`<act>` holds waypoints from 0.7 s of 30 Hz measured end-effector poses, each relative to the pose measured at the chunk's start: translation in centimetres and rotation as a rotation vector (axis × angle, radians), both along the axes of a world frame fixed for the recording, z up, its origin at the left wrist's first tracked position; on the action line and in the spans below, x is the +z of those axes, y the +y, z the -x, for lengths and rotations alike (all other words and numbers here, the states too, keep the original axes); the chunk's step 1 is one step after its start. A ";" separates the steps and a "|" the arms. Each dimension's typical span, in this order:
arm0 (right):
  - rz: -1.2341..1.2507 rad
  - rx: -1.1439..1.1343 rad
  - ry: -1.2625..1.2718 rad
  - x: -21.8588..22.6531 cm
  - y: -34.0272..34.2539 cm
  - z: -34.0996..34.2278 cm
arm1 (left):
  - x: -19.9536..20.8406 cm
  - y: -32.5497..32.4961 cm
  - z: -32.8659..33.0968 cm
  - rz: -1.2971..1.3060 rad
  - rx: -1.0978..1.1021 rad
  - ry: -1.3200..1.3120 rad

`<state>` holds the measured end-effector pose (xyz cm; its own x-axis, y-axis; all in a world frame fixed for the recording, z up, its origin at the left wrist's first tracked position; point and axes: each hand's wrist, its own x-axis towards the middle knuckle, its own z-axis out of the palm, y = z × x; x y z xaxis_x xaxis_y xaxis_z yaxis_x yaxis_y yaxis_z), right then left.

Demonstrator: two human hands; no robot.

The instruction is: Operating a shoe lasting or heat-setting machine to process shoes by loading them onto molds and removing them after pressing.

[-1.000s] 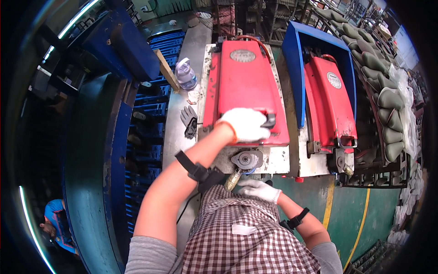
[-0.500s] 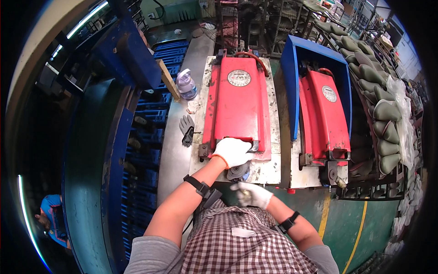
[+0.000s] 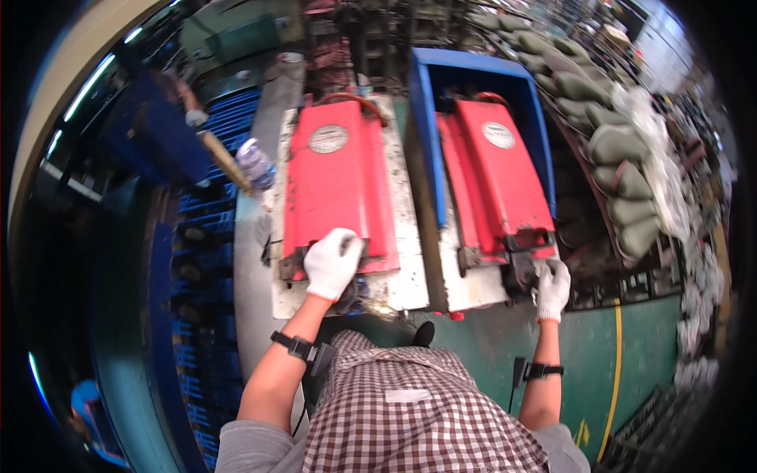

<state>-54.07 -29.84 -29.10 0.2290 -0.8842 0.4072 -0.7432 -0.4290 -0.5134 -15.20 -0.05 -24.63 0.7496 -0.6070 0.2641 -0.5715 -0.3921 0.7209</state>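
Note:
My left hand [image 3: 334, 264], in a white knit glove with an orange cuff, is curled at the front edge of the left red machine cover [image 3: 339, 185]. It hides that edge, so what its fingers hold cannot be made out. Far to the right, my right hand [image 3: 553, 291], also white-gloved, reaches the front of the right red machine cover [image 3: 497, 173]. Its fingers bend beside the black roller-like part [image 3: 520, 272] below that cover. Whatever lies in them is too blurred to name. Below my left hand a dark round part [image 3: 355, 296] shows partly.
A blue hood [image 3: 426, 142] surrounds the right machine. Grey-green moulded pads [image 3: 619, 146] fill a rack at far right. On the metal ledge left of the machines stands a clear purple-topped bottle [image 3: 256, 164]. A person in blue [image 3: 91, 410] is at lower left.
The view has swung right. My right hand has gone from before my apron to the right machine's front. My left hand stays at the left cover's front edge, its fingers now raised higher.

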 end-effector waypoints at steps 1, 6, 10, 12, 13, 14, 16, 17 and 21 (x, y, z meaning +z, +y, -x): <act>0.018 -0.052 0.141 -0.4 -0.8 0.8 | -0.6 -0.5 0.6 0.219 0.043 0.030; -0.110 -0.096 0.257 -3.4 -2.1 3.3 | 1.6 -6.8 6.2 0.313 -0.295 -0.258; -0.321 -0.147 0.286 -1.6 -2.7 2.9 | 1.9 -13.0 11.6 0.209 -0.652 -0.229; -0.372 -0.150 0.339 -1.4 -2.9 3.1 | 2.5 -16.0 13.9 0.145 -0.806 -0.283; -0.393 -0.153 0.339 -1.0 -2.6 2.8 | 2.7 -17.1 15.0 0.144 -0.846 -0.328; -0.391 -0.152 0.339 -1.3 -2.4 3.0 | 2.9 -18.3 16.0 0.146 -0.844 -0.328; -0.494 -0.277 0.419 -1.2 -1.3 2.4 | 2.2 -20.7 17.0 -0.101 -0.966 -0.451; -0.598 -0.293 0.368 -0.5 0.4 2.0 | 0.4 -21.0 17.1 0.056 -0.928 -0.546; -0.657 -0.100 0.194 -0.3 7.4 2.6 | -1.2 -22.7 18.8 0.014 -0.869 -0.609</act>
